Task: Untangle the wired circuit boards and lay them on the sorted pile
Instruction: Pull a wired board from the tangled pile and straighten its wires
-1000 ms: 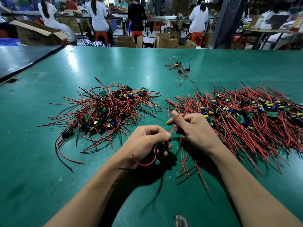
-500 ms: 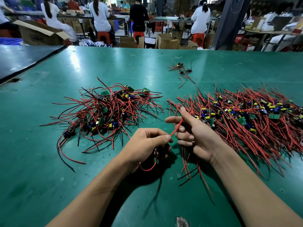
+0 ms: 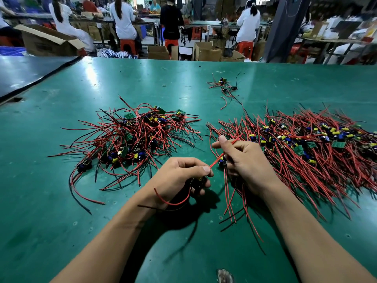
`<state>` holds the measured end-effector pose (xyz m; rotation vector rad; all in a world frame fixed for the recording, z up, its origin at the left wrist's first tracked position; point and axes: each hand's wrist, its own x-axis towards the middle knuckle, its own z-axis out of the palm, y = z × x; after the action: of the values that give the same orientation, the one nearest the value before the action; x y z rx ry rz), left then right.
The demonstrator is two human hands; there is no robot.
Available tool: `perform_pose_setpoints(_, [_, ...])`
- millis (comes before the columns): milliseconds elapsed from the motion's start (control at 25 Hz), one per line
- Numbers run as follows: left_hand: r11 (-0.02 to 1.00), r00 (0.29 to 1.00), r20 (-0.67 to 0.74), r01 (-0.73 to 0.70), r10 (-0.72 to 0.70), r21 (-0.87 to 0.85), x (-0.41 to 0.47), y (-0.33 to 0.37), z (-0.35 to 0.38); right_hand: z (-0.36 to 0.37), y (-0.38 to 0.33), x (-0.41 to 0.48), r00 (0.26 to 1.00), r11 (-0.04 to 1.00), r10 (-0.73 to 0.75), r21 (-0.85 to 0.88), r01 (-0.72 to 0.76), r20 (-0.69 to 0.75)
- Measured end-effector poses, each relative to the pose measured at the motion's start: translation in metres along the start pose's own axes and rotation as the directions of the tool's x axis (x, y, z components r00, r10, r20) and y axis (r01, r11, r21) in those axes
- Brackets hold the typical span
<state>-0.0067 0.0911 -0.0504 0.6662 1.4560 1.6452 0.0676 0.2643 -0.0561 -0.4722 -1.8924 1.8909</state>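
Person's left hand (image 3: 179, 176) is gripping a small wired board (image 3: 199, 181), fingers curled round it and thumb pressing on top. Its red and black leads are looping out under the wrist. The right hand (image 3: 247, 166) is pinching a red wire (image 3: 216, 160), which is running taut from the left thumb up past the right forefinger. A second board (image 3: 222, 160) is sitting tucked against the right palm, its leads hanging toward the near edge. Both hands are working over the middle of the green table (image 3: 61, 201). The tangled pile (image 3: 132, 135) is lying left of centre. The sorted pile (image 3: 306, 148) is spreading toward the right edge, with the right hand just beside it. A small stray bunch (image 3: 224, 86) is lying toward the far edge.
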Motion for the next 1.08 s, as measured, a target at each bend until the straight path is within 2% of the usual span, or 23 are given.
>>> perform_pose_setpoints(120, [0.999,0.999,0.04,0.01,-0.012,0.04,-0.001,0.0,-0.003,-0.007,-0.002,0.0,0.983,0.967,-0.142,-0.229,0.112,-0.118])
perform_pose_setpoints(200, [0.998,0.998,0.065,0.021,-0.025,0.057,0.0,0.001,-0.004,-0.007,-0.003,0.0,0.975,0.96,-0.162,-0.254,0.12,-0.151])
perform_pose_setpoints(240, [0.998,0.997,0.073,0.028,-0.032,0.061,0.001,0.002,-0.005,-0.005,-0.004,0.0,0.983,0.98,-0.109,-0.182,0.08,-0.151])
perform_pose_setpoints(320, [0.997,0.995,0.092,0.041,-0.047,0.063,0.0,0.004,-0.006,0.0,-0.008,0.0,0.988,0.988,0.116,0.11,-0.105,-0.1])
perform_pose_setpoints(400, [0.997,0.992,0.107,0.055,-0.06,0.053,-0.002,0.005,-0.008,-0.001,-0.016,0.001,0.943,0.868,0.33,0.378,-0.322,0.046])
perform_pose_setpoints(440, [0.997,0.993,0.103,0.061,-0.065,0.045,-0.003,0.006,-0.009,-0.003,-0.019,0.001,0.916,0.795,0.382,0.462,-0.393,0.122])
perform_pose_setpoints(520, [0.996,0.994,0.086,0.066,-0.07,0.056,-0.004,0.007,-0.01,-0.007,-0.023,-0.001,0.882,0.703,0.406,0.534,-0.469,0.239])
perform_pose_setpoints(640, [0.997,0.999,0.013,0.048,-0.049,0.067,-0.003,0.01,-0.007,-0.003,-0.023,-0.002,0.888,0.717,0.365,0.524,-0.459,0.279])
perform_pose_setpoints(760, [1.0,0.974,-0.226,-0.005,0.001,-0.018,0.002,0.01,-0.008,0.002,-0.017,-0.002,0.938,0.846,0.313,0.405,-0.348,0.15])
perform_pose_setpoints(840, [0.997,0.935,-0.354,-0.043,0.015,-0.071,0.003,0.009,-0.012,0.002,-0.009,-0.004,0.987,0.972,0.153,0.169,-0.161,0.055])
perform_pose_setpoints(880, [0.992,0.917,-0.398,-0.068,0.021,-0.106,0.004,0.008,-0.013,0.002,-0.006,-0.007,0.996,0.998,0.058,0.001,-0.058,0.07])
perform_pose_setpoints(960, [0.965,0.889,-0.457,-0.149,0.035,-0.215,0.004,0.009,-0.014,0.005,-0.006,-0.012,0.979,0.951,-0.058,-0.289,0.114,0.197])
perform_pose_setpoints(1080, [0.928,0.872,-0.483,-0.245,0.083,-0.282,0.005,0.011,-0.013,0.017,-0.005,-0.02,0.935,0.831,-0.071,-0.498,0.248,0.348])
